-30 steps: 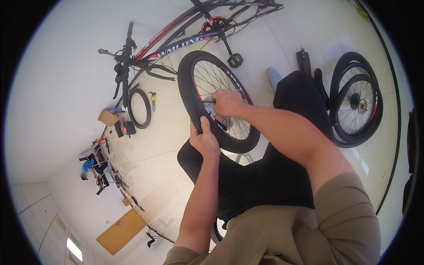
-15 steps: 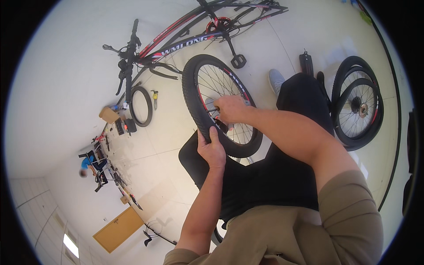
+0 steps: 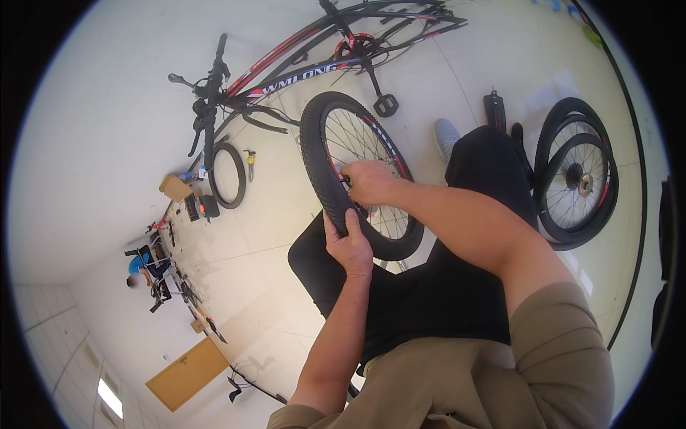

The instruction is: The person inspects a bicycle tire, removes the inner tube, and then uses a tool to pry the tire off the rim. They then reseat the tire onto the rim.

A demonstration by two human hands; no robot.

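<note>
A bicycle wheel (image 3: pixel 320 171) with a black knobby tyre and red-marked rim stands tilted between my knees. My left hand (image 3: pixel 350 247) is closed round its near lower side, thumb on the tyre's sidewall and fingers mostly hidden behind the tread. My right hand (image 3: pixel 370 182) reaches across the spokes, its fingers pinched on a short black valve stem (image 3: pixel 346 179) at the inner side of the rim. The fingertips hide most of the stem. My right forearm covers part of the spokes.
A black and red bicycle frame (image 3: pixel 300 80) without wheels lies ahead. More wheels (image 3: pixel 577 179) lie at right, beside a black pump-like tool (image 3: pixel 494 111). Left are a loose tyre (image 3: pixel 229 175), a yellow-handled tool (image 3: pixel 250 164) and a cardboard box (image 3: pixel 174 188). Another person (image 3: pixel 139 264) works far left.
The wheel and both my hands have shifted slightly right in view. My left hand sits a little lower; my right hand keeps its pinch at the rim.
</note>
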